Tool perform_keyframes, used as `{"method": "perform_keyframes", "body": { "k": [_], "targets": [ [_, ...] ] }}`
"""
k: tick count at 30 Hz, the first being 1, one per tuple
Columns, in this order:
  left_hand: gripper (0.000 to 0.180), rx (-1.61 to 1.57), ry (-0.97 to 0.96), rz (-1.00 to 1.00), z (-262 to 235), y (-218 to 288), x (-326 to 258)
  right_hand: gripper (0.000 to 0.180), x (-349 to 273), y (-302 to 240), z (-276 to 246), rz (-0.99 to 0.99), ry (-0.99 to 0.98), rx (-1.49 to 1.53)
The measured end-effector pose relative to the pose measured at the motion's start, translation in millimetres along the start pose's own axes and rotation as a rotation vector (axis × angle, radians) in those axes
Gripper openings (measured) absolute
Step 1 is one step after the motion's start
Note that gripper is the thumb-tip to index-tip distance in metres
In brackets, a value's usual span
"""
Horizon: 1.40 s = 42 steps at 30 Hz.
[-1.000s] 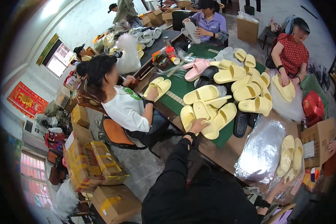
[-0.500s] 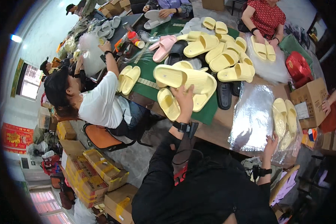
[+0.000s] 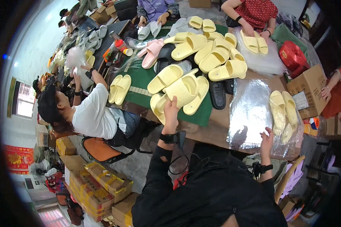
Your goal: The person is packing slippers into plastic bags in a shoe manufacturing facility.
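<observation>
My left hand [image 3: 171, 116] grips a pale yellow slide slipper [image 3: 182, 90] by its near end, its ribbed strap facing up. Around it lie more yellow slippers: one to the far left [image 3: 165, 78], another to the right [image 3: 197, 97], and one partly covered by my wrist and the held slipper. With fingers apart and nothing in them, my right hand [image 3: 267, 140] is over the near right corner of a stack of clear, shiny plastic bags [image 3: 250, 109]. Just beyond it, a pair of yellow slippers [image 3: 278, 111] lies in clear plastic.
Yellow slippers [image 3: 214, 58] heap mid-table, with black [image 3: 217, 94] and pink ones [image 3: 152, 53] beside them. A carton [image 3: 307, 87] and a red roll [image 3: 293, 56] stand right. Co-workers sit left [image 3: 98, 109] and across the table, one handling yellow slippers [image 3: 254, 42]. Taped cartons [image 3: 91, 189] stand on the floor.
The slipper in my left hand has turned and come nearer and lower, uncovering another yellow slipper behind it. My right hand has drawn slightly away from the bagged pair.
</observation>
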State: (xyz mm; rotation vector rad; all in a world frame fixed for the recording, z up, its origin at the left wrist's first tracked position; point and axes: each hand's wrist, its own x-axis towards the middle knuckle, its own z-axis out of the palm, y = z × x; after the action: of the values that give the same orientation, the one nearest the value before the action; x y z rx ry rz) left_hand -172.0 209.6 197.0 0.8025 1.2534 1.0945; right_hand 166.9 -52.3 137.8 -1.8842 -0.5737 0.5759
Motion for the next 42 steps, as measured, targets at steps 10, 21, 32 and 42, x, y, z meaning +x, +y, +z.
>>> {"method": "perform_keyframes", "body": {
  "k": [10,21,32,42],
  "targets": [
    [0.031,0.371,-0.281,-0.056,17.9,-40.7,-18.1,0.025,7.2,4.3,12.0,0.05,-0.255,0.178],
    [0.031,0.53,-0.702,-0.005,41.7,-45.0,-39.7,0.04,23.8,-106.3,113.5,0.189,-0.831,0.228],
    [0.074,-0.359,-0.145,0.054,-76.1,-13.2,0.3,0.032,112.8,-173.1,271.0,0.249,-0.902,0.555],
    [0.076,-0.85,-0.234,0.015,-47.0,21.6,11.8,0.08,168.2,-187.7,342.1,0.146,-0.268,0.626]
  ]
}}
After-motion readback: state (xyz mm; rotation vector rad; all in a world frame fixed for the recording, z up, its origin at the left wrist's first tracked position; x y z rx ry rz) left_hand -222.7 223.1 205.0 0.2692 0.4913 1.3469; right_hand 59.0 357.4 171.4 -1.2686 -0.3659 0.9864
